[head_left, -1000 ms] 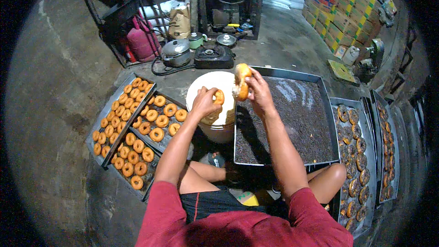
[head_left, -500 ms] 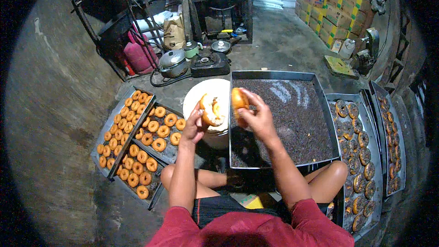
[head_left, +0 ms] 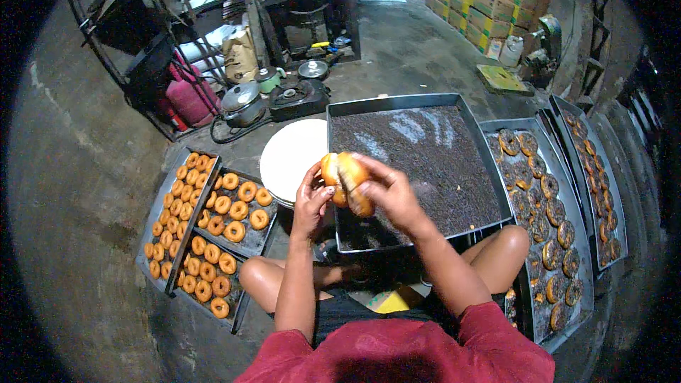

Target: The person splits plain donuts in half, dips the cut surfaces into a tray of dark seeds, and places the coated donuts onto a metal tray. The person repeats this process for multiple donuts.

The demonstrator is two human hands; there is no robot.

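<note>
Two golden ring doughnuts meet face to face over the left edge of a deep metal tray (head_left: 494, 221) of dark brown sprinkles (head_left: 418, 163). My left hand (head_left: 311, 202) is closed on the left doughnut (head_left: 328, 168), its thumb in front. The right doughnut (head_left: 352, 169) is in my right hand (head_left: 392, 195), fingers over its top and outer side. A dark line shows along the seam between the two; their inner faces are mostly hidden. Left of the sprinkle tray, just beyond my left hand, stands a round container with a white top (head_left: 287, 159).
Plain doughnuts (head_left: 239, 211) fill several trays at left. Sprinkle-coated doughnuts (head_left: 555, 209) lie in a long tray (head_left: 578, 241) at right, with another tray (head_left: 611, 202) beyond it. A stove (head_left: 298, 96), a pot (head_left: 241, 101) and stacked cartons (head_left: 489, 10) stand further back.
The doughnuts were apart, the left one showing a white-smeared face; now they are together. My right hand has come left and down to the left hand. The view has shifted slightly.
</note>
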